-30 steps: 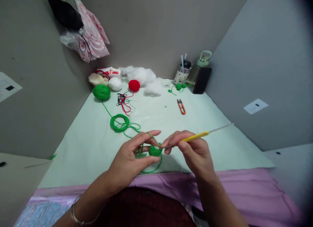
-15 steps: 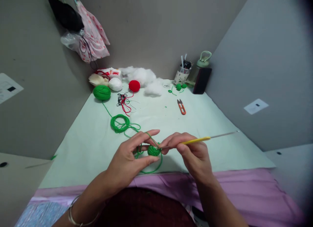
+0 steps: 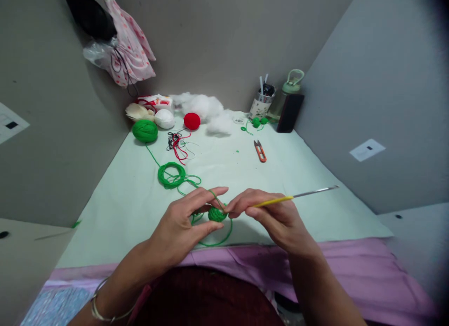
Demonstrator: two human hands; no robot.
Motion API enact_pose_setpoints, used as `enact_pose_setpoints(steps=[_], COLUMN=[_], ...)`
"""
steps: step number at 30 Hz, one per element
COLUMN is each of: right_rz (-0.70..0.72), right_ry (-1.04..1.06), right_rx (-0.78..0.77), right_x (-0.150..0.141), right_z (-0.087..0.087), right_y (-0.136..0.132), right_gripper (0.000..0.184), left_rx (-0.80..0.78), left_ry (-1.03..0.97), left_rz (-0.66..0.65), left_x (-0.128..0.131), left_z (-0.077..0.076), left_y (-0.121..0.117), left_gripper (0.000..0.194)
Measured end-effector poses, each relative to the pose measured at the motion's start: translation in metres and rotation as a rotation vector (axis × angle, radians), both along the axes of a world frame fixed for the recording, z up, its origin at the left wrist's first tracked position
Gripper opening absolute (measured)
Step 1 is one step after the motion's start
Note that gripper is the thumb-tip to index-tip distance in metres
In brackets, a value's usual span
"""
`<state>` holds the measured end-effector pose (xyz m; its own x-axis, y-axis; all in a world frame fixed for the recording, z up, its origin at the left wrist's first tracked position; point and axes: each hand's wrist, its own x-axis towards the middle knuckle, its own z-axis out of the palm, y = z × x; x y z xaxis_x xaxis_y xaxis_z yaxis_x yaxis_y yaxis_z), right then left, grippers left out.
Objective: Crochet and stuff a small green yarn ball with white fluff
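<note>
Yellow crochet hook (image 3: 273,202) and right hand (image 3: 277,220) sit slightly further left now, right up against the green crocheted piece (image 3: 216,215), so looks mid-stitch to me. Right grip pinches the hook; left hand (image 3: 177,230) pinches the piece near the worktop's (image 3: 322,218) front edge.

1. We are pinching a small green crocheted piece (image 3: 217,214) in our left hand (image 3: 180,223), its index finger raised under a green strand (image 3: 217,200).
2. We are gripping a yellow-handled hook (image 3: 275,201) in our right hand (image 3: 273,218), a bare metal end pointing right; our fingers are hiding its other tip.
3. Beyond our left hand, a green coil (image 3: 161,176) is lying on the counter (image 3: 298,171), near a green yarn ball (image 3: 145,130).
4. A red yarn ball (image 3: 191,121) is sitting before white stuffing (image 3: 205,107).
5. Beyond our right hand, we are seeing orange snips (image 3: 261,155).
6. At the back right, a dark phone (image 3: 290,114) is standing before a bottle (image 3: 277,106).
</note>
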<state>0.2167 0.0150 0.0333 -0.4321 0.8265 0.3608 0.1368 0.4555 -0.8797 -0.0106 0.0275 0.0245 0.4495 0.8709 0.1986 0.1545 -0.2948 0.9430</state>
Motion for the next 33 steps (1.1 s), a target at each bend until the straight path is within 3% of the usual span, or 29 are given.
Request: enact_pose_setpoints(steps=[3, 7, 11, 15, 21, 26, 28, 33], right_rz=[0.055, 0.071, -0.075, -0.275, -0.372, -0.408, -0.397, -0.285], right_ry=[-0.099, -0.176, -0.104, -0.157, -0.203, -0.199, -0.11, 0.148], right_rx=[0.039, 0.231, 0.446, 0.579, 0.584, 0.684, 0.652, 0.41], right_x=[0.003, 0.001, -0.005, -0.011, -0.018, -0.022, -0.023, -0.021], right_z=[0.004, 0.003, -0.009, -0.022, -0.035, -0.043, -0.045, -0.037], right_y=[0.003, 0.003, -0.004, -0.015, -0.025, -0.026, -0.024, -0.018], right_gripper=[0.017, 0.019, 0.021, 0.023, 0.029, 0.044, 0.048, 0.036], left_rx=[0.062, 0.038, -0.132, -0.163, -0.247, -0.749, -0.883, -0.859], left_ry=[0.035, 0.05, -0.044, -0.151, -0.269, -0.662, -0.742, -0.71], left_rz=[-0.014, 0.033, 0.111, 0.18, 0.216, 0.037, -0.056, -0.11], left_x=[-0.001, 0.002, 0.008, 0.017, 0.026, 0.029, 0.027, 0.02], left_z=[-0.004, -0.004, 0.002, 0.0, -0.012, -0.014, -0.012, -0.009], left_y=[0.002, 0.005, 0.003, -0.007, -0.028, -0.024, -0.018, -0.007], left_gripper=[0.049, 0.048, 0.052, 0.051, 0.047, 0.053, 0.059, 0.07])
